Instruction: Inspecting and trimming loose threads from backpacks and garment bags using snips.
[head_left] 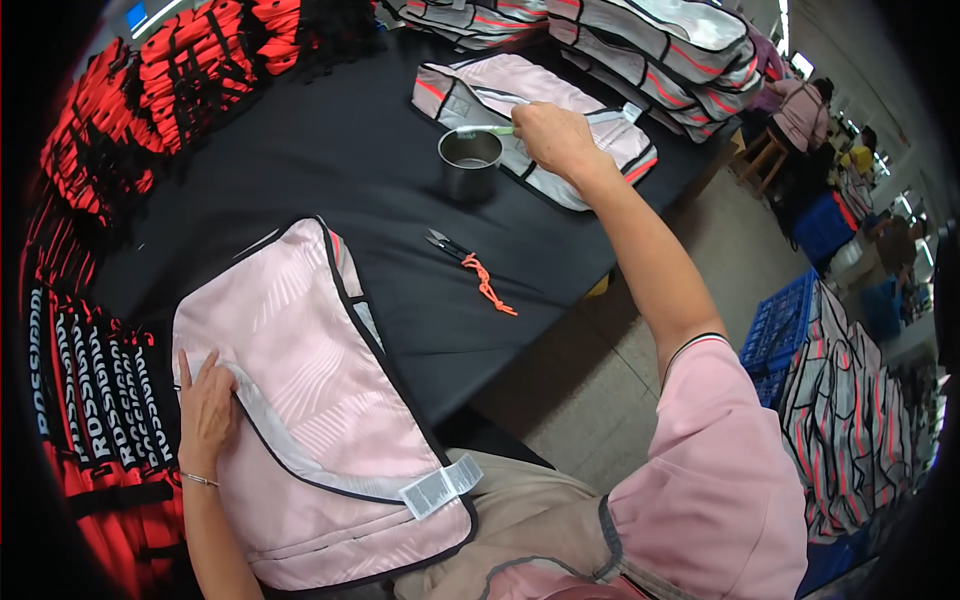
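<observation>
My left hand (207,410) lies with its fingers spread on a pale pink, black-edged fabric bag piece (300,340), which has a curved grey-lined opening and a white label (440,486). Reaching far forward, my right hand (552,137) pinches a thin pale green and white stick-like tool (487,130) over the rim of a dark metal cup (470,180). Its working end is too small to make out. Behind the cup is a second pink and grey bag piece (520,78). Between the two pieces lie black thread snips (450,245) with a knotted orange cord (485,285).
Black cloth covers the table (330,150). Stacked grey bag pieces (660,50) rise at the back. Red and black straps (190,70) pile up along the left. Beyond the table's right edge are a blue crate (780,325), more bag pieces (850,410) and a seated person (800,115).
</observation>
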